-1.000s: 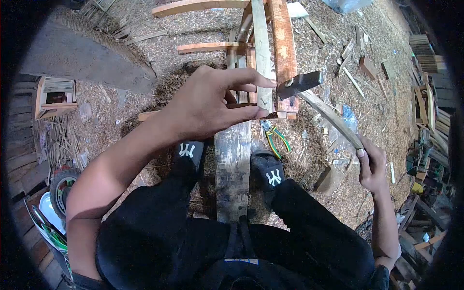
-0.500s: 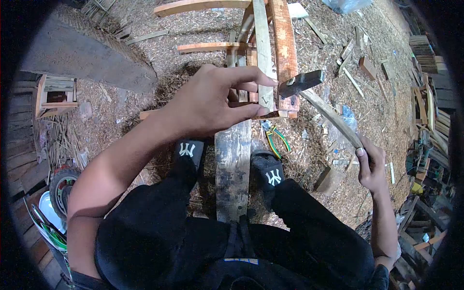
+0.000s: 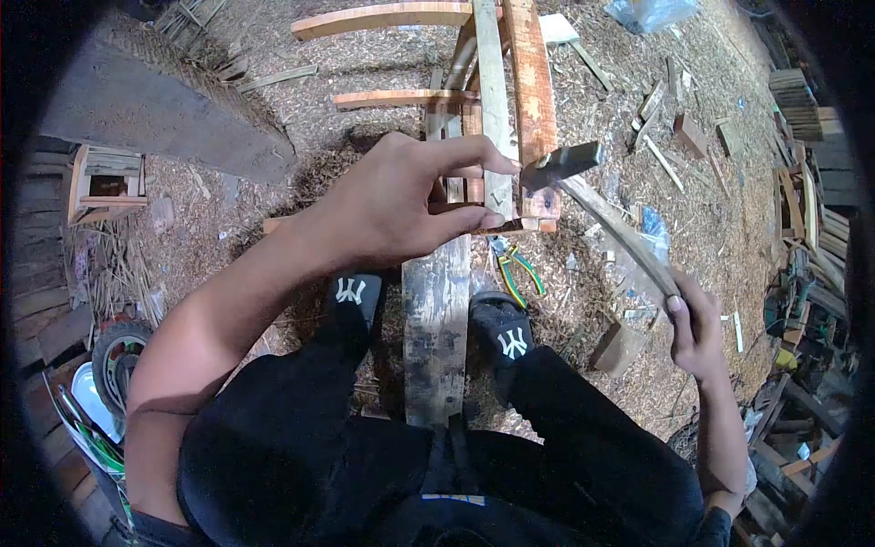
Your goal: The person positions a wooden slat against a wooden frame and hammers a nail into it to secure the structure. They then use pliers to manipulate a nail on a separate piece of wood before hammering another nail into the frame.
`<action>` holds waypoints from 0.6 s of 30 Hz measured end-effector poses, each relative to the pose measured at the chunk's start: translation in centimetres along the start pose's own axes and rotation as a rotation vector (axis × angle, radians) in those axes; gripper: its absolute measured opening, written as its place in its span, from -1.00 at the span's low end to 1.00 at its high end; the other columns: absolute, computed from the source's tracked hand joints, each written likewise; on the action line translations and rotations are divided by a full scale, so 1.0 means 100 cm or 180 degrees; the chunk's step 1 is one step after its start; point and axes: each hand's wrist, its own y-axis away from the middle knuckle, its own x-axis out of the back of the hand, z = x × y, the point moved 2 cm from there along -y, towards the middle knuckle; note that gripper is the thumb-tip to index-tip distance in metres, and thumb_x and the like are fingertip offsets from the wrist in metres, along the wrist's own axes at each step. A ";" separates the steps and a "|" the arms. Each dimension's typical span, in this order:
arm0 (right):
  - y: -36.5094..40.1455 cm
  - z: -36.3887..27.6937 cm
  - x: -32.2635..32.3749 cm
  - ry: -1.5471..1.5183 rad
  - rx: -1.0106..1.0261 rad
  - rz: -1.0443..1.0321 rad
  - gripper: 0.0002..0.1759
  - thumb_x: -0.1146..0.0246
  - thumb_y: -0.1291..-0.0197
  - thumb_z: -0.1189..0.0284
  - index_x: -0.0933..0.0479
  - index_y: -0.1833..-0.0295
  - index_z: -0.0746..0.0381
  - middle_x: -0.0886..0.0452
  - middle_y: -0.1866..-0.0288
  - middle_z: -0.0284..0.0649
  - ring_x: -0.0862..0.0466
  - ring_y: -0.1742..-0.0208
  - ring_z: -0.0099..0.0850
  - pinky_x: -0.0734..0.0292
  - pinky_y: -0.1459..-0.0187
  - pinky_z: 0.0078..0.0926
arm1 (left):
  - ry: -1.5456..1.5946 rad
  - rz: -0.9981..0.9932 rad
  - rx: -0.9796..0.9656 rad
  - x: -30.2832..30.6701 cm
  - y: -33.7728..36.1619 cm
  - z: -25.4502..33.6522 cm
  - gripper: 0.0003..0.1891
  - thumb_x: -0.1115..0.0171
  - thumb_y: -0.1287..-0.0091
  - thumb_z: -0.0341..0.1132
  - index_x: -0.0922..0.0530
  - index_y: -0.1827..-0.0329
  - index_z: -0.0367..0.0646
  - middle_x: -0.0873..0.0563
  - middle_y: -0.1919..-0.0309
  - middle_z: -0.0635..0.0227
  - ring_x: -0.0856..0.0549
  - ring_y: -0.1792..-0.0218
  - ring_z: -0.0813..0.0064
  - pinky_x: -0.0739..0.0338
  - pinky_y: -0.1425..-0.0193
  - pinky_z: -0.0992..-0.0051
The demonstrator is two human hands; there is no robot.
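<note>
head view, hammer: the hammer (image 3: 567,165) has a dark metal head and a long, pale, slightly bent wooden handle. its head is over the lower end of the reddish board (image 3: 535,82), right beside the left forefinger; whether it touches the wood, i cannot tell.

right hand: the right hand (image 3: 697,333) is closed around the far end of the hammer's handle, thumb along the wood.

left hand: the left hand (image 3: 387,205) is partly open, thumb and forefinger apart, their tips at the near end of the pale slat (image 3: 494,100). how firmly they press, i cannot tell.

frame: the slat runs alongside the reddish board, with two curved reddish pieces (image 3: 406,98) reaching out to the left.

plank: a worn, stained plank (image 3: 436,328) runs from the frame toward the person, between the two dark shoes (image 3: 506,337) with white marks.

pliers: green-and-yellow-handled pliers (image 3: 518,273) lie just beside the plank, on its right, below the frame's end.

ground: shavings and offcuts cover the floor (image 3: 583,365); a wood block (image 3: 617,351) lies right of the shoes, and a clear plastic bag (image 3: 652,11) is at the top.

left edge: a wheel (image 3: 118,360) stands near a white container (image 3: 91,401).
</note>
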 end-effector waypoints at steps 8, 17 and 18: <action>0.003 -0.031 0.024 0.0614 0.0927 0.0333 -0.63 -0.16 -0.32 0.54 -0.60 -0.20 0.41 -0.75 0.14 0.03 -0.76 0.30 -0.16 -0.61 0.17 -0.32 | -0.0073 -0.0005 0.0004 -0.001 -0.001 0.005 -0.61 -0.50 -0.28 -0.26 -0.60 -0.13 -0.08 -0.83 0.21 0.23 -0.85 0.24 0.38 -0.76 0.07 0.35; -0.001 -0.040 0.040 0.1018 0.1185 0.0277 -0.63 -0.15 -0.31 0.54 -0.60 -0.18 0.42 -0.76 -0.03 0.05 -0.82 0.13 -0.12 -0.64 0.10 -0.32 | -0.0073 -0.0089 0.0120 0.001 0.001 0.005 -0.50 -0.50 -0.28 -0.19 -0.59 -0.25 -0.11 -0.83 0.22 0.16 -0.85 0.28 0.33 -0.76 0.08 0.32; 0.000 -0.036 0.041 0.0972 0.1257 0.0422 -0.62 -0.15 -0.30 0.54 -0.60 -0.19 0.42 -0.76 -0.04 0.05 -0.81 0.12 -0.12 -0.64 0.08 -0.31 | -0.0144 -0.0015 0.0129 0.001 0.002 0.004 -0.50 -0.49 -0.29 -0.18 -0.59 -0.26 -0.10 -0.84 0.21 0.16 -0.85 0.29 0.32 -0.76 0.08 0.32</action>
